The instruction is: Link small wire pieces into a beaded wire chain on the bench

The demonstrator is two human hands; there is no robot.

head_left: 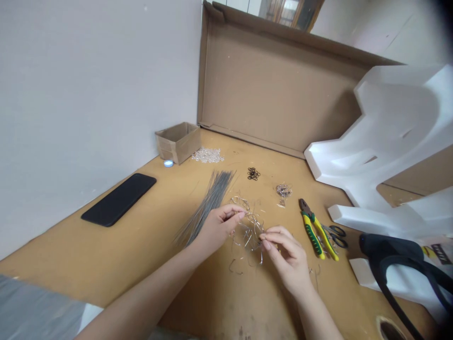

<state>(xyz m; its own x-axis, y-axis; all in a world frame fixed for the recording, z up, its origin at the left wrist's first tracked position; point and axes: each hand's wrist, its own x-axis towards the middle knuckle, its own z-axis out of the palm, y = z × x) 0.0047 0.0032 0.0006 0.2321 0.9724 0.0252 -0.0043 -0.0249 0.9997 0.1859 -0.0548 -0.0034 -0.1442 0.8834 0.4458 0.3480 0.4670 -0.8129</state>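
Over the middle of the table, both hands are pinched at a loose tangle of thin, silvery bent wire (250, 231). The thumb and fingertips of my left hand (224, 224) close on its upper left side. My right hand (287, 252) pinches the lower right side, its fingertips partly hiding what lies between them. Behind my left hand lies a bundle of straight grey wires (208, 205), partly covered by that hand. Pliers with green and yellow handles (316, 231) rest to the right of my right hand, beside black-handled scissors (338, 235).
Farther back are black rings (253, 174), a small wire heap (284, 190), clear small pieces (208, 155) and a small cardboard box (179, 142). A black phone (119, 199) lies left. White foam (399, 123) and a black strap-like object (392, 250) stand right, before a large cardboard panel (279, 85).
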